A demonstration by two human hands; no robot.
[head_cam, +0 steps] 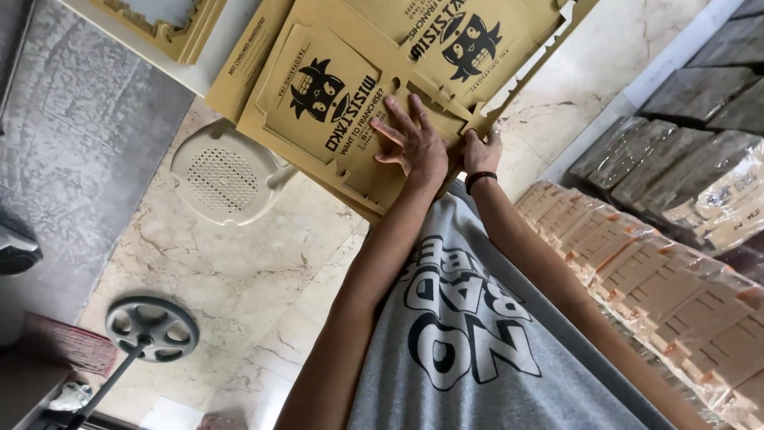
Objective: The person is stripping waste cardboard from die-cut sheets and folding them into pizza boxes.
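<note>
A stack of flat tan cardboard box blanks with a black cartoon print lies ahead of me, its corners fanned out. My left hand rests flat on the top blank with its fingers spread. My right hand, with a black band on its wrist, curls its fingers over the near edge of the stack right beside the left hand. Both forearms reach up from the bottom of the view over my grey printed shirt.
A white perforated plastic stool stands on the marble floor to the left of the stack. A round fan base sits lower left. Plastic-wrapped bundles of cardboard line the right, with darker stacks behind.
</note>
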